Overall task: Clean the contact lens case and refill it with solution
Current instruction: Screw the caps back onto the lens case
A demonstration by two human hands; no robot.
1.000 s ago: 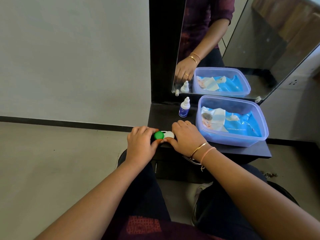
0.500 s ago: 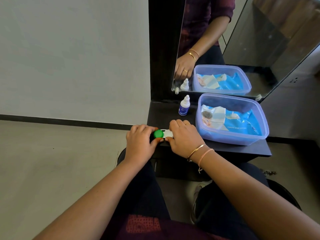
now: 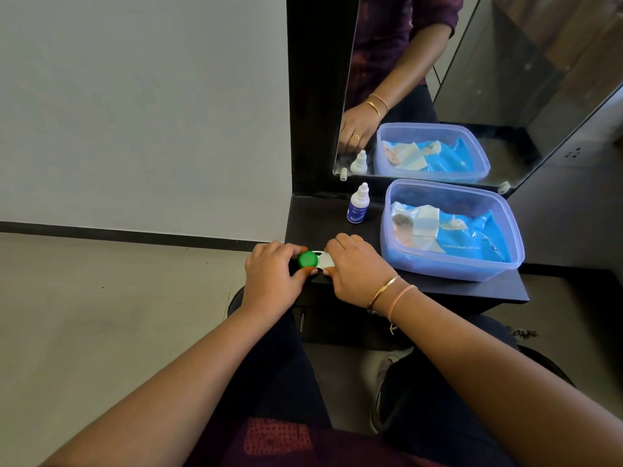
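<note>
A contact lens case (image 3: pixel 319 259) lies at the front left edge of the dark shelf (image 3: pixel 438 291). It is white with a green cap (image 3: pixel 308 258) on its left well. My left hand (image 3: pixel 271 276) has thumb and fingers closed around the green cap. My right hand (image 3: pixel 357 267) grips the white right side of the case and hides that cap. A small white solution bottle (image 3: pixel 358 204) with a blue label stands upright behind the hands, capped, near the mirror.
A translucent blue plastic tub (image 3: pixel 505 264) holding blue packets and tissues fills the right side of the shelf. A mirror (image 3: pixel 472 62) stands behind the shelf, set in a black frame. The shelf's front edge is just below my hands; my knees are under it.
Both hands stay on the case at the same place. The left hand's grip on the green cap has shifted slightly; the view has tilted a little.
</note>
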